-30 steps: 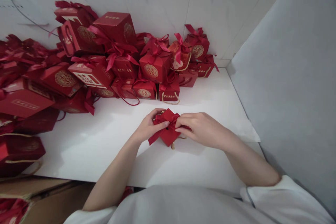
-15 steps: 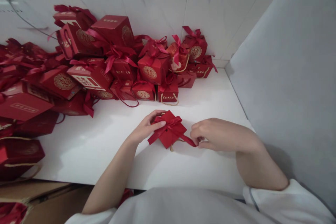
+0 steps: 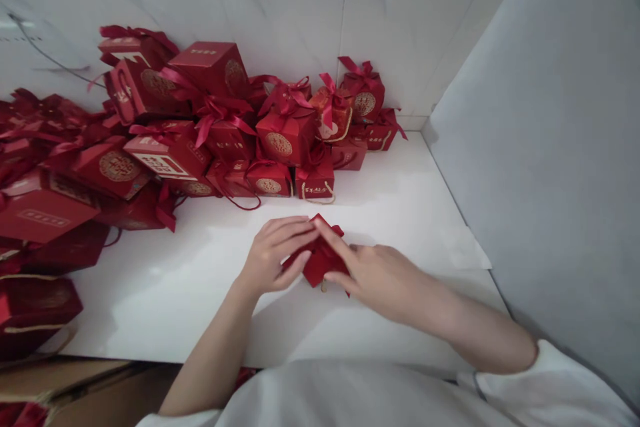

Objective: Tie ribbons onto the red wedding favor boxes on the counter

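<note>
A small red gift box (image 3: 317, 268) with a red ribbon bow on top sits on the white table before me, turned so a corner points forward. My left hand (image 3: 275, 257) curves round its left side, fingers along the far edge and thumb over the left ribbon tail. From the right, my right hand (image 3: 373, 273) reaches over the bow. Its index finger stretches to the far corner beside my left fingertips, and its thumb rests apart near the front. Both hands cover much of the bow.
Many red gift boxes (image 3: 285, 137) with bows and rope handles are piled along the wall, reaching down the left side. A grey panel (image 3: 540, 147) bounds the white table (image 3: 400, 213) on the right. Below the front edge at left is a cardboard box (image 3: 110, 390).
My right hand has let go of the right ribbon tail and moved left over the bow. My left hand's fingers have stretched further across the box top. The view has shifted slightly.
</note>
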Demonstrator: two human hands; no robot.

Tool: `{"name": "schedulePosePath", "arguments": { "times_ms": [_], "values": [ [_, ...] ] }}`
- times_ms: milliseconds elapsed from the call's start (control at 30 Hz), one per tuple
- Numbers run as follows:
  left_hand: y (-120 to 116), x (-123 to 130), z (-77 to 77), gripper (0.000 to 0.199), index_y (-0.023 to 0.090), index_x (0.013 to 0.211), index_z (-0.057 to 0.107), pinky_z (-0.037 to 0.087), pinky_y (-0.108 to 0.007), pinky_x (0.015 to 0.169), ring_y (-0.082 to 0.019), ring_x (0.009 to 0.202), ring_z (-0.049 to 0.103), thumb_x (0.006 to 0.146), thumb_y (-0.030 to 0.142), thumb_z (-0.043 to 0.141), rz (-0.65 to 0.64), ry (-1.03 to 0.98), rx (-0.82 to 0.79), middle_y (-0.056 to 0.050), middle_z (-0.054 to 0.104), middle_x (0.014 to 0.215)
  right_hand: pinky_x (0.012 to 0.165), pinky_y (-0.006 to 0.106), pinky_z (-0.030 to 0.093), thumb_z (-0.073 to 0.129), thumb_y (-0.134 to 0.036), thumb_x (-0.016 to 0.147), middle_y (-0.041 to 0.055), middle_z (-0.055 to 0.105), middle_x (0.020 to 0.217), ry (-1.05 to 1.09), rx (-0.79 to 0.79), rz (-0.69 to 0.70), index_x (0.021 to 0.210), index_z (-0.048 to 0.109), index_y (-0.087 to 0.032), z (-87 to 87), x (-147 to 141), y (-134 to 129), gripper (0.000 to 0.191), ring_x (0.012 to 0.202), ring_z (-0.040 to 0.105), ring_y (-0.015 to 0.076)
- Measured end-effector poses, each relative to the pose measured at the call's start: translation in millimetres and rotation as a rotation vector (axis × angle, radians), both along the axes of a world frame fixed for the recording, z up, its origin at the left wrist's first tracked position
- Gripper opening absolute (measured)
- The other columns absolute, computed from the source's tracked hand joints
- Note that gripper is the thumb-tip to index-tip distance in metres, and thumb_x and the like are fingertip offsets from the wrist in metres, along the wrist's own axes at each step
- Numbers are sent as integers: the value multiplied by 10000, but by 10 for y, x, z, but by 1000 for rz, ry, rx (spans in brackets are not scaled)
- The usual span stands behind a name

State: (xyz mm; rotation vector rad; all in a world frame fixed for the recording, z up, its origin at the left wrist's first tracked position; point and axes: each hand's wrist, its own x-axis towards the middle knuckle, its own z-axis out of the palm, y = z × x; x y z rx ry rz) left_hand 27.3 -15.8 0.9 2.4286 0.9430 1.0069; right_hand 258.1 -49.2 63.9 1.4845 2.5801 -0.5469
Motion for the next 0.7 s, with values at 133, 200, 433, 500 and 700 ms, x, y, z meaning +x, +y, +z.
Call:
{"name": "schedulePosePath", "arguments": {
  "times_ms": [133,200,433,500,700],
  "values": [
    [-26,35,-62,354,303,1164,692,512,-402,923,-245,1109,639,829,206,634,-43,135,165,-34,731,1104,537,314,416,454,-461,987,106,733,775,-94,51,19,1552,192,-134,-69,-53,-96,704,657,702,266],
    [-13,51,-89,344,308,1142,704,523,-388,897,-234,1063,650,822,198,644,-32,132,188,-34,738,1055,514,316,403,455,-466,983,106,713,690,-116,35,23,1528,220,-32,-70,-18,-112,735,614,689,261],
    [77,-82,30,564,321,1310,596,404,-481,1091,-306,1287,498,767,342,745,-93,51,-190,-88,566,1366,528,328,389,488,-412,958,88,688,654,-75,-79,51,1503,208,58,-19,82,45,772,647,682,277],
    [135,-204,47,985,304,1502,330,341,-503,1140,-341,1387,390,661,408,833,-135,57,-431,-130,390,1522,536,321,389,556,-378,905,101,691,704,-102,-119,13,1499,259,22,-40,129,169,775,687,684,286],
    [271,-346,-159,845,260,1375,508,496,-455,995,-315,1113,626,604,327,845,-243,150,-768,-101,647,1240,593,297,466,677,-465,766,66,712,923,142,-346,63,1340,529,-253,-320,261,641,629,765,685,252]
  ]
}}
